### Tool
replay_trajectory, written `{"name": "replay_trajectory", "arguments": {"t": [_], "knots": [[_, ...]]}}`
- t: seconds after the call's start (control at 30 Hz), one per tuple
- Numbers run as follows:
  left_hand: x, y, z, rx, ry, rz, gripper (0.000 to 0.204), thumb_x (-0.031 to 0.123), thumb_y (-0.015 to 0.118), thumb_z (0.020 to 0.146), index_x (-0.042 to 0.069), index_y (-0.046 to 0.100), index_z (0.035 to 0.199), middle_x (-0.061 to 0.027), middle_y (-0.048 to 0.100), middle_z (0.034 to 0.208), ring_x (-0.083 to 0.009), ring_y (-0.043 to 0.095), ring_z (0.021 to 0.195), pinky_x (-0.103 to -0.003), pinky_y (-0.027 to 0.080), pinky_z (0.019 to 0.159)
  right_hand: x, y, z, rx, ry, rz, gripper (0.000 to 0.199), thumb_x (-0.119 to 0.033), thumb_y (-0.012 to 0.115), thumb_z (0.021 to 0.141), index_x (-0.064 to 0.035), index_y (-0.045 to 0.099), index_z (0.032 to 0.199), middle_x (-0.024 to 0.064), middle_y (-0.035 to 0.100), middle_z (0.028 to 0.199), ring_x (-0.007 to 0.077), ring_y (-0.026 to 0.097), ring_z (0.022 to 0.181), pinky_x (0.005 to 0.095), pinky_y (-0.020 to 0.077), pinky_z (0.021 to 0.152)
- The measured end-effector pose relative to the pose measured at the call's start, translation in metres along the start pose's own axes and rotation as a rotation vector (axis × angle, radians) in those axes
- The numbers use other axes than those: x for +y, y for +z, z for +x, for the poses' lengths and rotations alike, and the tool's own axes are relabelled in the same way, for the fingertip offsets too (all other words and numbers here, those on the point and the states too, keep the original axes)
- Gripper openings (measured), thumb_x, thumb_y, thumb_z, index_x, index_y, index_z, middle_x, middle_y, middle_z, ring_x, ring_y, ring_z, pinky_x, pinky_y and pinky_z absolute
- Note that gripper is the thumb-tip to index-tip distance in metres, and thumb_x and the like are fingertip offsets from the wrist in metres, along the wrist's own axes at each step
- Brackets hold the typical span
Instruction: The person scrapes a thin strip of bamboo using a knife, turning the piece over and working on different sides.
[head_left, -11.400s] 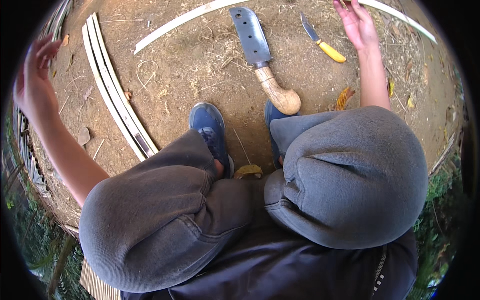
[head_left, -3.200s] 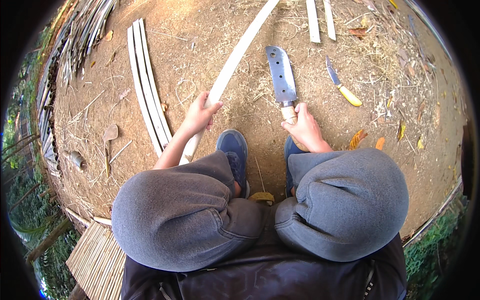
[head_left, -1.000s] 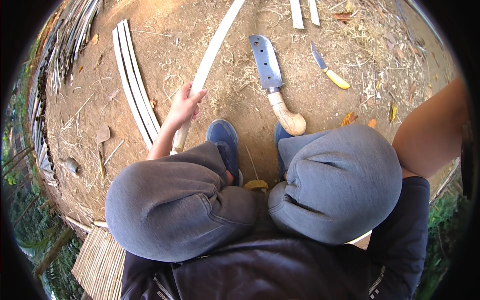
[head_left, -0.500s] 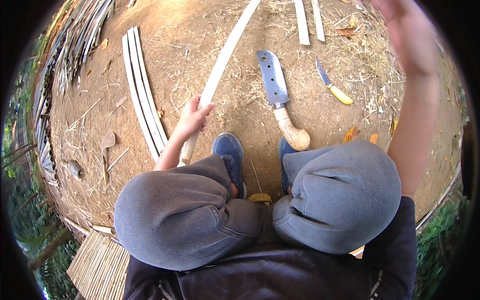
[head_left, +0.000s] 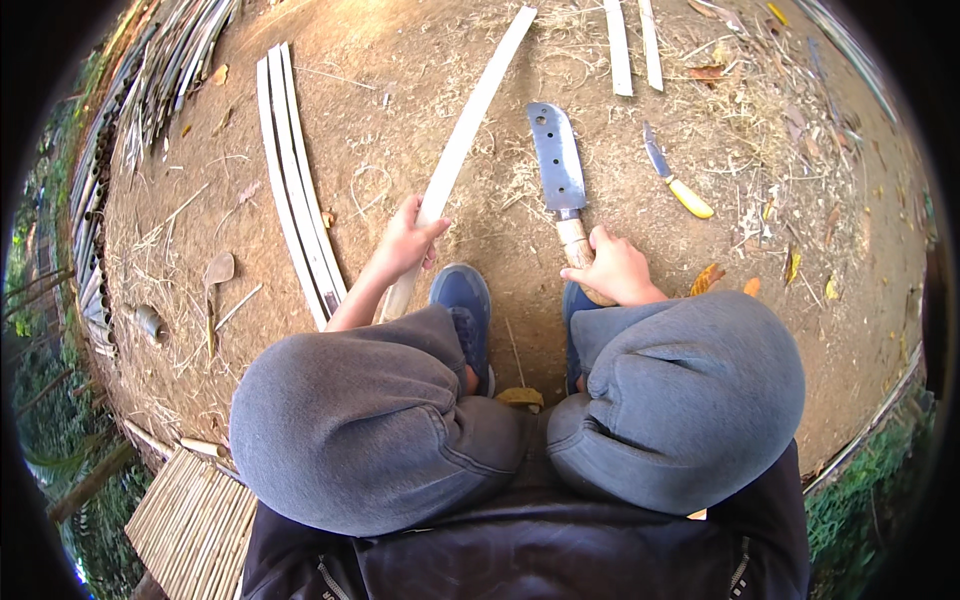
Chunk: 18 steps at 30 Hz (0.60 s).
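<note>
My left hand [head_left: 412,240] is closed around the lower part of a long pale split-bamboo strip [head_left: 475,110], which slants up and away to the right. My right hand [head_left: 612,266] has its fingers round the curved wooden handle of a machete [head_left: 557,160]. That machete has a broad steel blade with several holes and lies along the ground, blade pointing away from me. To its right rests a small knife [head_left: 688,197] with a yellow handle. Part of the machete's handle is hidden under my right hand.
Several bamboo strips [head_left: 290,170] lie at left, and two more [head_left: 619,50] at the far right. A wooden-handled scoop-like tool [head_left: 219,268] and a short tube [head_left: 150,322] are on the dirt at far left. Thin sticks [head_left: 180,75] are piled beyond; a slatted mat [head_left: 195,515] is beside me.
My right hand has come down from the raised upper right onto the machete's handle. The bamboo strip in my left hand has shifted slightly, its far end now in view.
</note>
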<state>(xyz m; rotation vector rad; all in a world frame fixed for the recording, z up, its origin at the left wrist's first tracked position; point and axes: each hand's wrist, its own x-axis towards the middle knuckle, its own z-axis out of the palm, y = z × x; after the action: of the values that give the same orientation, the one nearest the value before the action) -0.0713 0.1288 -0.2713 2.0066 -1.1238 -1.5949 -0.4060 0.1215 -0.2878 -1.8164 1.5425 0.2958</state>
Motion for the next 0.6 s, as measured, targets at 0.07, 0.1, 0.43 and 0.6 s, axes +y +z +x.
{"name": "replay_trajectory", "arguments": {"t": [0.07, 0.1, 0.43, 0.6], "knots": [[-0.002, 0.002, 0.000, 0.004, 0.002, 0.016, 0.046, 0.021, 0.067, 0.097, 0.000, 0.043, 0.130, -0.0049, 0.057, 0.081, -0.0112, 0.057, 0.057, -0.028, 0.049, 0.047, -0.002, 0.006, 0.004, -0.013, 0.018, 0.009, 0.062, -0.046, 0.079, 0.072, -0.0011, 0.054, 0.107, 0.0245, 0.070, 0.100, 0.0390, 0.070, 0.096, 0.0484, 0.0561, 0.082], [-0.003, 0.003, 0.001, 0.006, 0.002, 0.024, 0.046, 0.021, 0.066, 0.097, 0.000, 0.042, 0.130, -0.0050, 0.057, 0.081, -0.0114, 0.057, 0.058, -0.028, 0.049, 0.047, -0.003, 0.006, 0.006, -0.020, 0.027, 0.014, 0.061, -0.045, 0.079, 0.072, -0.0013, 0.055, 0.107, 0.0248, 0.070, 0.101, 0.0389, 0.070, 0.096, 0.0485, 0.0561, 0.083], [-0.018, 0.007, 0.001, -0.043, -0.005, -0.119, 0.045, 0.018, 0.064, 0.094, -0.001, 0.045, 0.131, -0.0051, 0.057, 0.077, -0.0105, 0.052, 0.046, -0.027, 0.043, 0.039, 0.041, -0.012, 0.020, 0.147, 0.137, 0.614, 0.031, -0.021, 0.073, 0.081, -0.0019, 0.059, 0.100, 0.0081, 0.064, 0.082, 0.0188, 0.064, 0.074, 0.0375, 0.0516, 0.067], [-0.012, 0.008, -0.001, -0.010, -0.027, -0.063, 0.042, 0.022, 0.063, 0.092, -0.001, 0.051, 0.125, -0.0012, 0.052, 0.065, -0.0096, 0.047, 0.042, -0.027, 0.038, 0.035, 0.046, -0.028, 0.008, 0.349, -0.019, 0.658, 0.037, -0.028, 0.078, 0.087, -0.0013, 0.063, 0.109, 0.0042, 0.063, 0.078, 0.0145, 0.060, 0.069, 0.0341, 0.0492, 0.066]]}}
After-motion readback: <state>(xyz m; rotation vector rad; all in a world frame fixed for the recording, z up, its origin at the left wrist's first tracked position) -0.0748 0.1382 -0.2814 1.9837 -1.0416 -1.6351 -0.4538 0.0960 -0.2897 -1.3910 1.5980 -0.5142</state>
